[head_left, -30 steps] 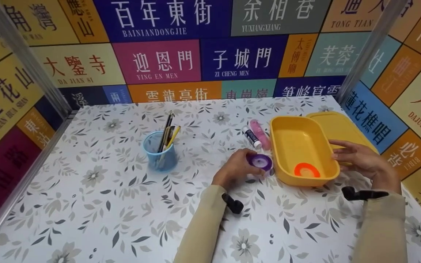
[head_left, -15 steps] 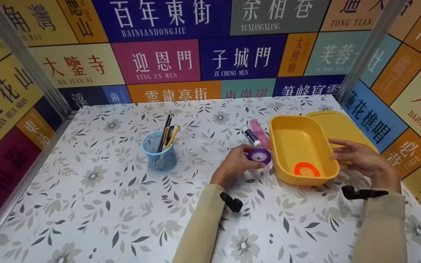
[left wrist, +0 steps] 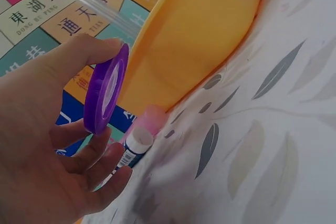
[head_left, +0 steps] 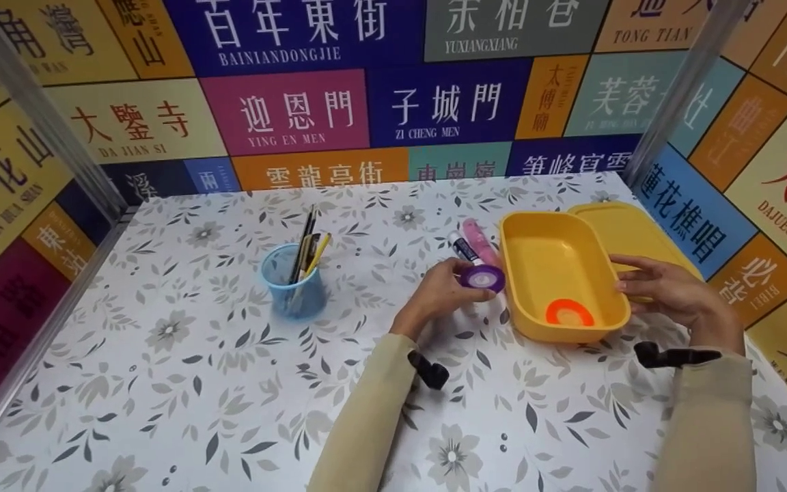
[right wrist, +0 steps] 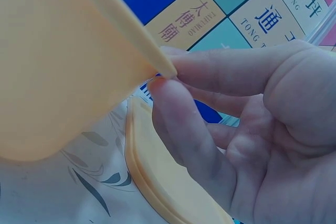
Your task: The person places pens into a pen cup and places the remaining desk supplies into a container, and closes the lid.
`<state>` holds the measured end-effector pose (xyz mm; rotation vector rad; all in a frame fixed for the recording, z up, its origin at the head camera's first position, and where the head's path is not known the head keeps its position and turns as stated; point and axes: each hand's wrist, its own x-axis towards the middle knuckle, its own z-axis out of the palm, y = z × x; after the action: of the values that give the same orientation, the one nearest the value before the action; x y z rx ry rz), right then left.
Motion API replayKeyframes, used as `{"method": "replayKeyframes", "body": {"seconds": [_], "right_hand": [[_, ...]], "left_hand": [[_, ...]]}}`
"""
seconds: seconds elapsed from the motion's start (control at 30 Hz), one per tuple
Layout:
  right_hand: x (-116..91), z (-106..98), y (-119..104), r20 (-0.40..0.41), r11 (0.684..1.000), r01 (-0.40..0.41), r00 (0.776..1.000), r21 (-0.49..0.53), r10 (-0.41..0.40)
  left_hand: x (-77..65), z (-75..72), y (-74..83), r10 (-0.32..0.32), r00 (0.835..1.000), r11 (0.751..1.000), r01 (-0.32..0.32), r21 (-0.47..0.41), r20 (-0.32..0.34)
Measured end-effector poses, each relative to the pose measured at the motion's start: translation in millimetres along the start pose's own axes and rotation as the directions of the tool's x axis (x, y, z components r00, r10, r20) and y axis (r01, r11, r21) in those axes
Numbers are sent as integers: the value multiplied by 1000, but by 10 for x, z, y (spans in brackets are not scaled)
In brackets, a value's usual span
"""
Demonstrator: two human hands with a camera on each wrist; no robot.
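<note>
My left hand (head_left: 440,290) pinches a purple roll of tape (left wrist: 106,88) between thumb and fingers, held above the tabletop just left of the yellow plastic box (head_left: 554,256). At the box's right side, my right hand (head_left: 672,292) pinches the rim with thumb and index finger, as the right wrist view shows. An orange-red ring (head_left: 570,313), like another tape roll, lies inside the box at the near end. Just beyond the left hand are a glue stick (left wrist: 138,141) and a pink object (head_left: 478,240) of unclear kind, both partly covered in the head view.
A yellow lid (head_left: 639,232) lies on the table behind and right of the box. Farther left stands a blue translucent cup (head_left: 292,287) holding pens or brushes. Panels with printed characters (head_left: 284,109) enclose the floral-patterned table (head_left: 229,410).
The left hand has raised the purple tape roll slightly and moved it away from the person. The right hand keeps its place at the box. The head view has shifted a little.
</note>
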<state>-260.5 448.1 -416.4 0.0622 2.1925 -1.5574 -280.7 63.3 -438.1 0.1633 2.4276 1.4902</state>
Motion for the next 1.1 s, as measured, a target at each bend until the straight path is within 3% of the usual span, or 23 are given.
{"method": "replayKeyframes", "body": {"seconds": [0.3,0.53,0.77,1.1], "right_hand": [[4,11,60,-9,1000,-4,1000,30,4],[-21,21,45,-6,999,27,1000,34,-26],[-23,24,44,-10,998,10,1000,57,-9],[-25,16,8,-7,999,10,1000,34,-10]], "left_hand": [[28,-107,223,71,996,997,-71,-1,-48],[68,-129,459,221,975,972,-218,88,-24],[87,-75,724,183,983,968,-182,172,11],[168,167,899,204,979,905,-178,386,-26]]}}
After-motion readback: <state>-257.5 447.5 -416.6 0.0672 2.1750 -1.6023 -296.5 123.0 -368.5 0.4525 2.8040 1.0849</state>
